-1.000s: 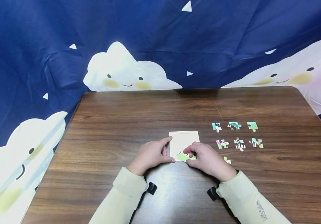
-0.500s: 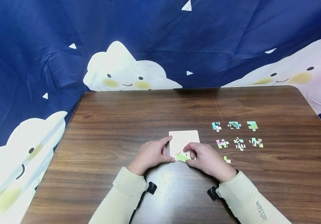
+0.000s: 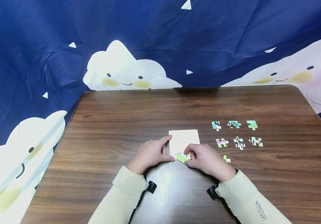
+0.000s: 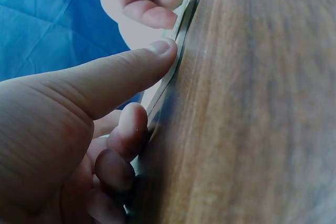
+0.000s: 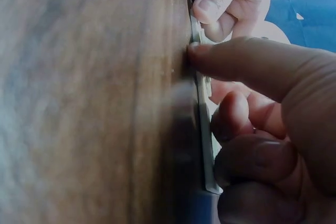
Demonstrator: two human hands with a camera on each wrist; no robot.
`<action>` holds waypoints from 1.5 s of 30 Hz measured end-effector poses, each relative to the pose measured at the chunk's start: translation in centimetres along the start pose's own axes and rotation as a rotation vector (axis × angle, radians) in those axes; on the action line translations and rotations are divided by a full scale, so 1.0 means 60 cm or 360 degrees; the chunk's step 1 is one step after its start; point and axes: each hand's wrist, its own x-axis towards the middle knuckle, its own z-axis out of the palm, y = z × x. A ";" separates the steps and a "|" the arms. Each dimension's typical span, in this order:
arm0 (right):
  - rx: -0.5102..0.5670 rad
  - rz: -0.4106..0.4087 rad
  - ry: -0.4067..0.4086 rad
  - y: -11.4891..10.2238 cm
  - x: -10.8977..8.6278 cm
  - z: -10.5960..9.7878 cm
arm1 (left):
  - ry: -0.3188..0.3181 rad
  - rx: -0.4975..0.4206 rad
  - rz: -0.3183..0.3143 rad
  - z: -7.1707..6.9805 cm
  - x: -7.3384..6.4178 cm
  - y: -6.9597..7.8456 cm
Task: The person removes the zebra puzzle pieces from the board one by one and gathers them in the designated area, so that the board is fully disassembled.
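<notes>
A small pale square puzzle board point(image 3: 183, 140) lies flat before me in the head view. My left hand point(image 3: 152, 154) holds it by its left side, index fingertip on the upper part of that edge and thumb at the near corner. At the near edge, a green puzzle piece point(image 3: 181, 158) sits slanted over the board's rim. The thumb and bent index finger of my right hand point(image 3: 206, 159) hold this piece at its right end, covering the board's near right corner. In the right wrist view, my right thumb point(image 5: 231, 61) reaches the board's edge point(image 5: 203, 129).
Right of the board, several loose puzzle pieces lie spread in rows, among them a green one point(image 3: 252, 125) and a striped one point(image 3: 239, 143). Another piece point(image 3: 226, 158) lies close beside my right hand. The brown wooden table point(image 3: 121, 118) meets a blue cloud-print cloth point(image 3: 210, 37) behind.
The green piece has turned a little, its near right end slipping slightly past the board's near edge. My right fingers moved with it; a green patch seen earlier under that hand is hidden. Left hand still.
</notes>
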 end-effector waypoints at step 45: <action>0.0054 0.0004 0.0390 0.076 -0.106 -0.040 | -0.0026 0.0003 -0.0024 0.003 0.001 -0.001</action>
